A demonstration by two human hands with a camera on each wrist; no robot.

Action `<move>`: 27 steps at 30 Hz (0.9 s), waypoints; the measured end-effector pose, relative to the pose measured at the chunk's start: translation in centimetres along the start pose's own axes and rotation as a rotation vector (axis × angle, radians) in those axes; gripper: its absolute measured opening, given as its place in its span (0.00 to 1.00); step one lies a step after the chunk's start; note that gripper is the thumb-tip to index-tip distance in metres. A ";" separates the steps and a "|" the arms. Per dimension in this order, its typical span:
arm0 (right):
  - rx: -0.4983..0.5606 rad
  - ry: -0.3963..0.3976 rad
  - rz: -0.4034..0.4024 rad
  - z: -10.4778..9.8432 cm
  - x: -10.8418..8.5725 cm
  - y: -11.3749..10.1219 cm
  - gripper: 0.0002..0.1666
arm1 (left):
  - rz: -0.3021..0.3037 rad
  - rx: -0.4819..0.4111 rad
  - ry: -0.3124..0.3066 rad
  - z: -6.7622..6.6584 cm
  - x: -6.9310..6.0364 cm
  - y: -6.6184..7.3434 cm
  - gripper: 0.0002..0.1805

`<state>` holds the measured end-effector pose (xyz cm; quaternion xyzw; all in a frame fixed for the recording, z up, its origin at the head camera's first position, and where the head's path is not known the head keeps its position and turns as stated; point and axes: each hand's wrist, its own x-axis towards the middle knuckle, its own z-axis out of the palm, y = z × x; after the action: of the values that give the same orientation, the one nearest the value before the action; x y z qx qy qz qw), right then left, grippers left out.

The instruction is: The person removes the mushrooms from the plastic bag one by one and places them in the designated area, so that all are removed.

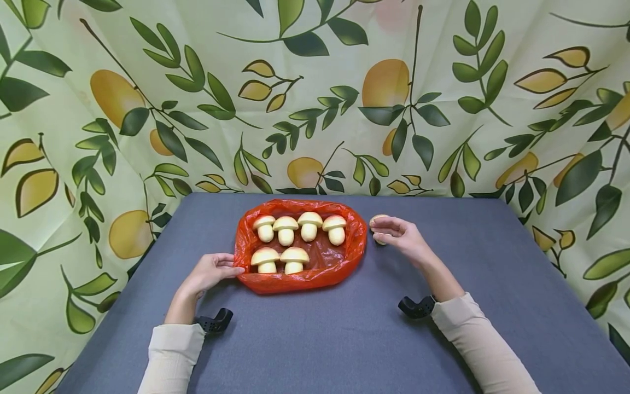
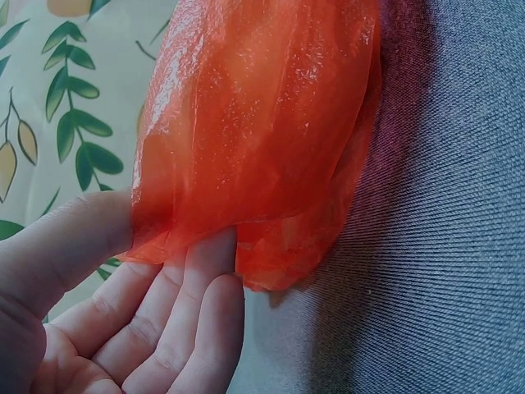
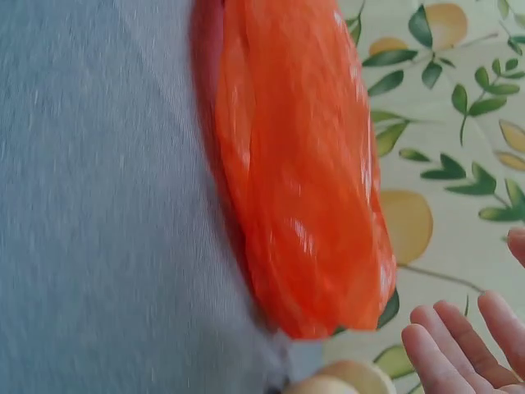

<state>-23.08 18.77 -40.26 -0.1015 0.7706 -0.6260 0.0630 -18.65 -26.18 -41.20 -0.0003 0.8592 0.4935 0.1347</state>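
A red plastic bag (image 1: pixel 295 283) lies spread on the table with its rim rolled open. Inside it are several toy-like mushrooms (image 1: pixel 293 257) with cream stems and pale yellow caps, four in the back row and two at the front left. At the bag's left edge, my left hand (image 1: pixel 209 271) grips the plastic rim between thumb and fingers. My right hand (image 1: pixel 401 236) is beside another mushroom (image 3: pixel 349 379) just right of the bag. Its fingers are extended around that mushroom, which they partly hide in the head view; in the right wrist view they look apart from it.
The table (image 1: pixel 315 339) has a blue-grey cloth cover. Behind it and at the sides hangs a curtain (image 1: pixel 315 137) printed with leaves and fruit. A black wrist-camera mount (image 1: pixel 216 320) sits at the left wrist, and a similar mount (image 1: pixel 415 307) at the right.
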 end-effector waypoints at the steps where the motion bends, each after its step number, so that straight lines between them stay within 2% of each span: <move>1: 0.017 -0.016 -0.008 0.2 0.0 0.0 0.28 | 0.001 0.000 0.001 0.0 0.0 0.0 0.25; 6: 0.075 -0.079 -0.031 1.3 -0.3 -0.4 0.29 | -0.002 -0.010 0.003 0.0 -0.2 0.3 0.25; 13: 0.049 -0.127 -0.046 3.0 -0.5 -0.7 0.28 | 0.012 -0.024 -0.008 0.0 -0.5 0.2 0.26; 20: 0.054 -0.193 -0.044 4.3 -0.3 -0.9 0.29 | 0.099 -0.091 -0.037 -0.4 -0.4 -0.4 0.29; 27: 0.076 -0.225 -0.055 5.6 0.3 -1.2 0.28 | 0.008 -0.023 0.004 -0.1 -0.3 0.3 0.27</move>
<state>-21.99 13.14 -40.25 -0.1898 0.7312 -0.6410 0.1355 -18.46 -26.11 -40.81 0.0007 0.8539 0.5037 0.1310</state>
